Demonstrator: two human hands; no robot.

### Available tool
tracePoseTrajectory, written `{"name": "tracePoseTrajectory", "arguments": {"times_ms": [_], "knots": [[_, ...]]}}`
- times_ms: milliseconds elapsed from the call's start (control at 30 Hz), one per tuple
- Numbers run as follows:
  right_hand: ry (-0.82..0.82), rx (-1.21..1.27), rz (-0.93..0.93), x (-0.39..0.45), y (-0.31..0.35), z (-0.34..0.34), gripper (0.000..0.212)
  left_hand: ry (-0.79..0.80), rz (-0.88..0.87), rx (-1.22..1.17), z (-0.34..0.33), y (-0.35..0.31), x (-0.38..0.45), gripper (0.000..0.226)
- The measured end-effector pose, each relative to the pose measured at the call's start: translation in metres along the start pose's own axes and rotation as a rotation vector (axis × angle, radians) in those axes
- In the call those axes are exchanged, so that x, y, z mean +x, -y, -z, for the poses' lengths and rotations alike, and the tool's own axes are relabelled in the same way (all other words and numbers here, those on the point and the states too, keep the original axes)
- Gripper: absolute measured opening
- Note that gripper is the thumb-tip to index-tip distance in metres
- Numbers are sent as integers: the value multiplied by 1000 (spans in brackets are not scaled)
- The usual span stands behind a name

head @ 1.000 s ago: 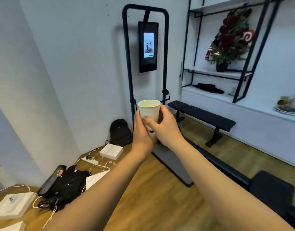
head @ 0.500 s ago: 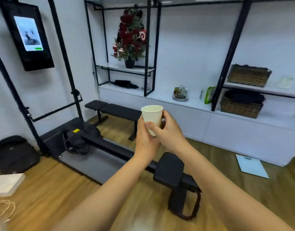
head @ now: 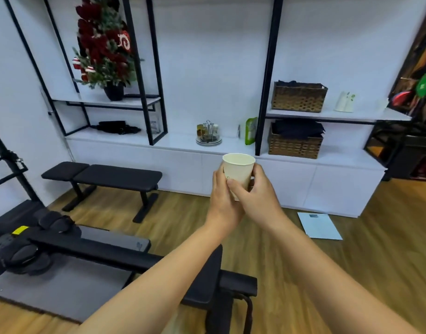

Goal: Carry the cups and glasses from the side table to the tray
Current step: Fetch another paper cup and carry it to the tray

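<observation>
A cream paper cup is held upright out in front of me at arm's length, its open mouth up. My left hand wraps its left side and lower part. My right hand grips the right side, with the thumb across the front of the cup. The cup's base is hidden behind my fingers. Neither a side table nor a tray shows in this view.
A black rowing machine lies on the wooden floor below my arms. A black bench stands at the left by the white cabinet. A pale scale lies on the floor at the right. Wicker baskets sit on shelves.
The view has swung right, from the wall screen and backpack corner to the white shelving wall. Both hands keep the same hold on the cup in front of me.
</observation>
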State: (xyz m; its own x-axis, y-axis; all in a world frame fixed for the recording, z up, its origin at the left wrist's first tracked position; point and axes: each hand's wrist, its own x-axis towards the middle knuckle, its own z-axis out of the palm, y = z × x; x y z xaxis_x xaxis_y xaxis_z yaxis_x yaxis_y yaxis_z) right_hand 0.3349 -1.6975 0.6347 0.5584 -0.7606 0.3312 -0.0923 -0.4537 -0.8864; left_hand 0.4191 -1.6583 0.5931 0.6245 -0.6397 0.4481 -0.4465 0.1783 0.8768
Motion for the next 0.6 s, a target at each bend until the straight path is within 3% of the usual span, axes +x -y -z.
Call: {"name": "tracePoseTrajectory", "arguments": {"times_ms": [333,600], "knots": [[-14,-58,1,183,-77,61,58,38,-7,15,-115,39,163,80],[108,2,21,317,-162,117,56,-14,-85,142,-216,94,272,78]]}}
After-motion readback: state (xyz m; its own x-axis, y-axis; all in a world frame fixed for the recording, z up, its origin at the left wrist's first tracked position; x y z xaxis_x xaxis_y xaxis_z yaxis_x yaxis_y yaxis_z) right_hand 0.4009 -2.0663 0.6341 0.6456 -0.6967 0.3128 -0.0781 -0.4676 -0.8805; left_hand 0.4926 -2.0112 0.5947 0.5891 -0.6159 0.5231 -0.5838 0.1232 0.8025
